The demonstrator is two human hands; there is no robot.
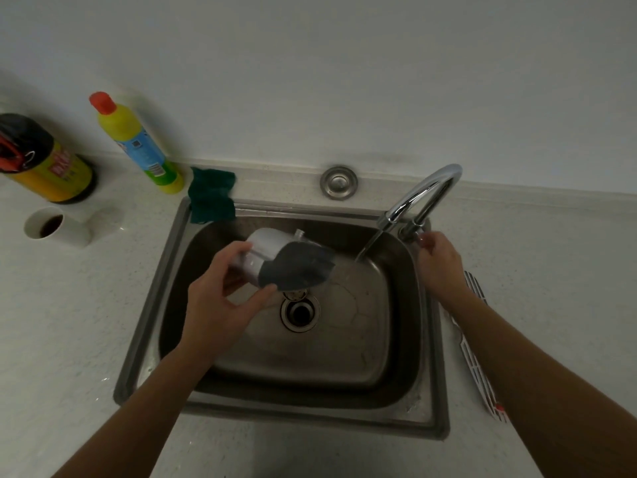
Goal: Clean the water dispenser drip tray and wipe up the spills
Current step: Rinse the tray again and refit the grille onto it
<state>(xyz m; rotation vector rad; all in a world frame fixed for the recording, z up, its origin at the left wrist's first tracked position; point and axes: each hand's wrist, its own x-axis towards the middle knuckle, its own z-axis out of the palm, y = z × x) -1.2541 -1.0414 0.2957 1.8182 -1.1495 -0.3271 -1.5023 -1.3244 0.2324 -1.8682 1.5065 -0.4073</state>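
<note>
L hand over the sink, fingers curled round the tray — thumb under, fingertips on its pale top side. Tray's tilted, held above the basin just left of the drain, not touching bottom as far as I can see. A dark grey cloth sits pinched against the tray's right end, same hand holding both.

R hand out at the tap, fingers closed on the handle at its base, right rear corner of the sink. Water running from the spout, thin stream hitting the basin just right of the cloth, apart from the tray.

Under my R forearm, on the counter beside the sink's right rim: white slotted grille, lying flat, partly hidden by the arm.

Back left corner of the sink: green rag draped over the rim. Behind it a yellow bottle, red cap, upright at the wall. Further left a dark bottle w/ yellow label, and near it a white cup w/ dark liquid inside. Round metal cap on the counter behind the sink, centre.
</note>
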